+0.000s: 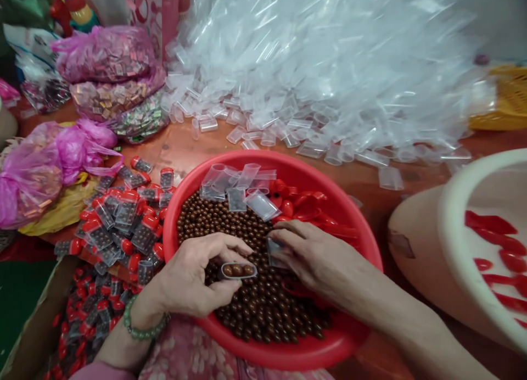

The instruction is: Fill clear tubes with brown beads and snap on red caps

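My left hand (206, 273) is closed around a clear plastic case (239, 270) whose oval mouth faces me, with brown balls showing inside. My right hand (304, 251) grips another clear case (276, 252) low over the heap of brown balls (263, 308). Both hands are over a red basin (354, 215) that holds the balls. Several clear cases (262, 204) rest on the balls at the back of the basin. Red plastic caps (304, 204) lie at its right side. My right fingertips are partly hidden.
Behind the basin rises a big pile of clear cases (321, 94). Capped, filled cases (123, 215) are heaped at the left, above a box of more (94, 314). Pink bags (109, 56) stand back left. A white bucket (428, 232) with red pieces is at the right.
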`<state>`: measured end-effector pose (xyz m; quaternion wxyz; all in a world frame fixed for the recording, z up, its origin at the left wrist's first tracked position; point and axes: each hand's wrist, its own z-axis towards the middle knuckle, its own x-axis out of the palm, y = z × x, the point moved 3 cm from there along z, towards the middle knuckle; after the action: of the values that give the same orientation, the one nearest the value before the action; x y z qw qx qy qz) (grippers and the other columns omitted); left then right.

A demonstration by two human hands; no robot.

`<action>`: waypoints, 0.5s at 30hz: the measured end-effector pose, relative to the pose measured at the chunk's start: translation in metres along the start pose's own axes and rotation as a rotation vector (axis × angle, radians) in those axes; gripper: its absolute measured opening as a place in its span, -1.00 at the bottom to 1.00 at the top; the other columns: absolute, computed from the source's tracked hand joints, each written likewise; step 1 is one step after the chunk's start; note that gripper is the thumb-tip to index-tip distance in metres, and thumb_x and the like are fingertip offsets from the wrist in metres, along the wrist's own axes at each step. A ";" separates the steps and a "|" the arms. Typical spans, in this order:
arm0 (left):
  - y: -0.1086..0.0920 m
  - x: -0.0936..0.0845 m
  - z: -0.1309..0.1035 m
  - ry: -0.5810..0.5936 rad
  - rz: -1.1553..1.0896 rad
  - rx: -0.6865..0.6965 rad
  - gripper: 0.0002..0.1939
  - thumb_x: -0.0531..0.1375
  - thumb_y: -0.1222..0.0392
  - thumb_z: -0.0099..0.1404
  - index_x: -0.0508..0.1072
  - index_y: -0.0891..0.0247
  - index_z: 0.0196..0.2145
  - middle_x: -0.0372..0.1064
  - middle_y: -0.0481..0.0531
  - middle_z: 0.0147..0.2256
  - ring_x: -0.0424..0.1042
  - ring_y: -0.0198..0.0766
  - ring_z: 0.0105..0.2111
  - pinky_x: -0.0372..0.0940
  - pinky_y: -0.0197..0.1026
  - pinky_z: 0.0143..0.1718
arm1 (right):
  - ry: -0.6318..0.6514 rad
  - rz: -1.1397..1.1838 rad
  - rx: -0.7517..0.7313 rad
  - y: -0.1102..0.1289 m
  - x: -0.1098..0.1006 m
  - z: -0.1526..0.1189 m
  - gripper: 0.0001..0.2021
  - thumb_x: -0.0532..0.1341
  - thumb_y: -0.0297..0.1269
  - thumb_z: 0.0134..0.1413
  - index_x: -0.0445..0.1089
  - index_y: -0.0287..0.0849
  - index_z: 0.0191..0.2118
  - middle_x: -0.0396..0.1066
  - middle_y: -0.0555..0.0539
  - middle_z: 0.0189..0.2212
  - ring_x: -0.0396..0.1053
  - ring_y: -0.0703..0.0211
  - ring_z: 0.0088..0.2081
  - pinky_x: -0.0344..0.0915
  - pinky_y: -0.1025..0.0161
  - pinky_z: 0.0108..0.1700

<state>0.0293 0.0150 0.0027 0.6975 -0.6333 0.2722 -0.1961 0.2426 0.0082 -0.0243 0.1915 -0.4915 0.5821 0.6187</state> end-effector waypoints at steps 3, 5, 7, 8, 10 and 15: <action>0.001 0.004 0.000 -0.044 -0.169 -0.109 -0.89 0.21 0.31 0.23 0.31 0.28 -0.31 0.47 0.14 -0.17 0.50 -0.22 -0.21 0.37 -0.19 -0.15 | 0.000 -0.123 -0.005 -0.005 0.011 -0.006 -0.81 0.04 -0.39 0.24 0.39 -0.14 -0.31 0.37 -0.14 -0.29 0.39 0.09 -0.32 0.35 0.16 -0.29; 0.003 0.005 -0.001 -0.086 -0.275 -0.167 -0.84 0.23 0.25 0.25 0.28 0.26 -0.28 0.46 0.11 -0.19 0.50 -0.22 -0.20 0.37 -0.19 -0.16 | 0.035 -0.109 -0.045 -0.003 0.013 -0.009 -0.87 0.10 -0.37 0.22 0.38 -0.12 -0.29 0.36 -0.10 -0.28 0.39 0.15 -0.35 0.35 0.21 -0.32; 0.006 0.005 -0.001 -0.111 -0.281 -0.232 -0.81 0.24 0.22 0.26 0.27 0.26 -0.24 0.46 0.09 -0.21 0.51 -0.22 -0.21 0.37 -0.20 -0.16 | 0.042 -0.100 -0.100 0.000 0.011 -0.012 -0.93 0.20 -0.35 0.14 0.39 -0.11 -0.23 0.35 -0.09 -0.23 0.41 0.13 -0.30 0.37 0.21 -0.28; 0.008 0.005 -0.002 -0.118 -0.257 -0.259 -0.80 0.25 0.20 0.26 0.28 0.26 -0.23 0.45 0.08 -0.22 0.52 -0.22 -0.22 0.37 -0.20 -0.17 | 0.052 -0.111 -0.119 0.001 0.011 -0.013 -0.87 0.23 -0.35 0.10 0.39 -0.11 -0.20 0.35 -0.10 -0.21 0.43 0.11 -0.27 0.38 0.20 -0.26; 0.009 0.004 -0.002 -0.139 -0.226 -0.277 -0.78 0.24 0.20 0.26 0.30 0.27 -0.19 0.46 0.08 -0.21 0.52 -0.22 -0.21 0.36 -0.21 -0.15 | 0.082 -0.163 -0.114 0.002 0.010 -0.013 -0.81 0.23 -0.40 0.05 0.41 -0.13 -0.16 0.34 -0.11 -0.23 0.44 0.10 -0.30 0.37 0.21 -0.34; 0.006 0.006 0.002 -0.175 -0.252 -0.304 -0.77 0.23 0.27 0.25 0.37 0.30 -0.12 0.51 0.09 -0.23 0.54 -0.22 -0.19 0.35 -0.24 -0.16 | 0.071 -0.032 -0.109 -0.002 0.004 -0.008 -0.80 0.17 -0.32 0.14 0.42 -0.09 -0.11 0.38 -0.10 -0.23 0.44 0.16 -0.38 0.40 0.21 -0.34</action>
<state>0.0350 0.0133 -0.0043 0.5848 -0.7748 0.1557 -0.1829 0.2450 -0.0002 -0.0276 0.1536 -0.5322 0.5461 0.6285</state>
